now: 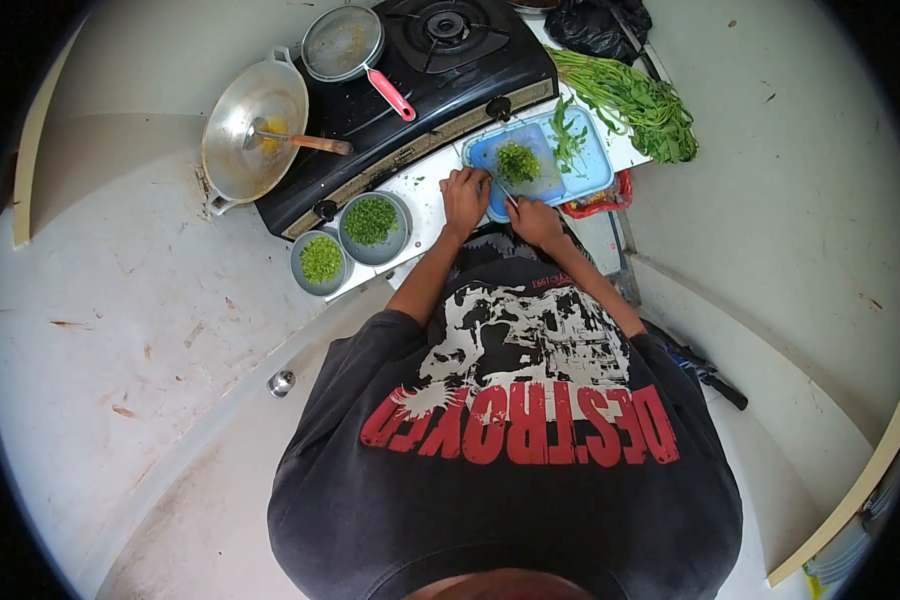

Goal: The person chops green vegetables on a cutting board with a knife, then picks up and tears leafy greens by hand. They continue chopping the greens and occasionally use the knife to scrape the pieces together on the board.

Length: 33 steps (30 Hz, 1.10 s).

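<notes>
A black gas stove [460,85] takes up the far side of the white desk [425,190], with a wok [235,160] at its left end. A long bundle of leafy greens [635,105] lies to the right, beyond a light-blue tray [595,150]. A blue cutting board [540,187] lies across the left part of that tray, and farther left stand a larger grey bowl [378,256] and a smaller grey bowl [315,288], each holding finely cut greenery. The left hand [465,200] rests at the board's left edge, its fingers bent (whether they pinch anything cannot be told from this angle). The right hand [538,220] is at the near edge, its fingers wrapped around the handle of a knife [504,189]. A heap of chopped greens [517,162] sits on the board, ahead and to the right of the left fingertips and straight ahead of the right fist; neither hand looks plainly nearer. The knife's long axis slants forward and leftward from the right hand toward the left fingertips, its blade just short of the heap.
</notes>
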Motion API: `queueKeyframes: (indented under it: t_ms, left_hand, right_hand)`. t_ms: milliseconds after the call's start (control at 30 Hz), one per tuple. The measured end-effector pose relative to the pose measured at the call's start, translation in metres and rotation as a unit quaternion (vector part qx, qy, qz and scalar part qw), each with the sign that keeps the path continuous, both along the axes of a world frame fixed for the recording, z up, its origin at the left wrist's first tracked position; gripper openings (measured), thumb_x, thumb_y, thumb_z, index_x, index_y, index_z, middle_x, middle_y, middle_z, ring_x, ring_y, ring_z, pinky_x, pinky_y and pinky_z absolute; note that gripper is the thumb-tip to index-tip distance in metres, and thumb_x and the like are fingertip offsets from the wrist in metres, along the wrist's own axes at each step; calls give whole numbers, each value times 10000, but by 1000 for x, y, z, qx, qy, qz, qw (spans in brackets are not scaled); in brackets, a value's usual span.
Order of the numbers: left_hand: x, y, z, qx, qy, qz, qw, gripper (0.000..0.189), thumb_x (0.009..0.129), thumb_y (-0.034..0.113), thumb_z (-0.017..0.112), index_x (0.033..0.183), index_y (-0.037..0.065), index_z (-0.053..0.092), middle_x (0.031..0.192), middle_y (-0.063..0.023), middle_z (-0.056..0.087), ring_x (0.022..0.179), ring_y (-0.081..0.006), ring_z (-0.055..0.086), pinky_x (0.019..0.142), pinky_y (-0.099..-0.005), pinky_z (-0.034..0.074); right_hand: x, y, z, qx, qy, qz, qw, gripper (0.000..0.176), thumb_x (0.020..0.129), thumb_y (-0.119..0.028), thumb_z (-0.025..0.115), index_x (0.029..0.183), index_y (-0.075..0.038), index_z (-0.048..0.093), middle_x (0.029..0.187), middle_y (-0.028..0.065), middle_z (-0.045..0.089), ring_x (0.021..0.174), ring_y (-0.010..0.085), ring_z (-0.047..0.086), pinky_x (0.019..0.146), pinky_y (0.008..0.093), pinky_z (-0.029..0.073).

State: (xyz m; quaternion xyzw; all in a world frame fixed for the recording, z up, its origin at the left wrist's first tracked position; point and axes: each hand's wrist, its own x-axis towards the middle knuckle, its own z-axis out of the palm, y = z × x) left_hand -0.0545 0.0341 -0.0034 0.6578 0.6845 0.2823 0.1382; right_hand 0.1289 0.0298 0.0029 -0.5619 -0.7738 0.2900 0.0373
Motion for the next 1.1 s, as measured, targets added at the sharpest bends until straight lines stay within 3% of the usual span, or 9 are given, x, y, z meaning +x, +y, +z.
queueKeyframes:
  t_ms: [100,267,400,600,700,767,867,967,1100]
  left_hand:
    - [-1,-3,2,-31,-12,8,999,116,863,171,698,948,118,755,1007,-49,698,996,-269,610,842,-428,410]
    - [0,2,4,-47,-36,41,997,98,834,163,710,913,124,754,940,-43,713,942,-293,632,797,-440,454]
    - [1,2,2,-40,-53,61,996,94,828,158,712,908,123,746,898,-48,718,905,-313,643,752,-451,478]
    - [3,3,0,-42,-48,58,996,108,834,162,705,929,125,742,913,-51,705,911,-316,642,756,-467,460]
    - [4,2,0,-61,-63,63,994,69,833,134,694,890,134,734,897,-24,683,928,-289,615,805,-450,392]
    - [4,2,1,-52,-45,58,996,87,843,163,691,909,135,738,893,-46,686,915,-313,630,768,-465,430]
    - [3,1,2,-46,-40,50,997,95,849,176,689,916,132,740,884,-62,684,910,-323,639,749,-468,451]
    - [3,1,2,-45,-43,50,997,93,852,174,691,912,126,742,884,-70,681,911,-317,641,752,-462,454]
    - [4,0,-1,-31,-34,50,998,85,854,165,693,904,118,743,908,-72,685,916,-306,640,761,-457,454]
  right_hand:
    - [-1,1,2,5,1,2,1000,499,1023,-466,478,925,-7,648,763,299,669,738,485,677,691,573,551]
    - [10,1,-5,-27,-14,5,1000,519,1018,-488,465,949,-15,669,814,276,690,794,478,689,745,551,562]
    - [13,3,-4,-19,8,5,1000,502,1017,-467,481,931,-3,654,762,281,674,749,485,678,706,562,554]
    - [15,-2,-16,27,46,15,998,446,1018,-411,522,889,1,631,668,269,644,647,480,655,623,567,533]
    - [16,-3,-18,28,44,26,998,441,1020,-406,521,887,-1,632,658,266,641,631,476,651,618,567,529]
    - [18,-4,-20,31,46,31,998,438,1020,-403,522,887,0,631,652,265,638,625,474,650,618,567,528]
    - [17,0,-8,-60,21,27,998,526,1020,-487,467,959,-2,662,809,295,680,799,494,678,755,582,546]
    - [14,0,-10,-48,-2,27,999,518,1019,-487,472,967,-10,667,810,295,679,805,491,677,762,578,544]
    - [10,3,-12,17,27,38,999,482,1025,-433,490,896,8,638,703,282,658,695,495,661,676,582,542]
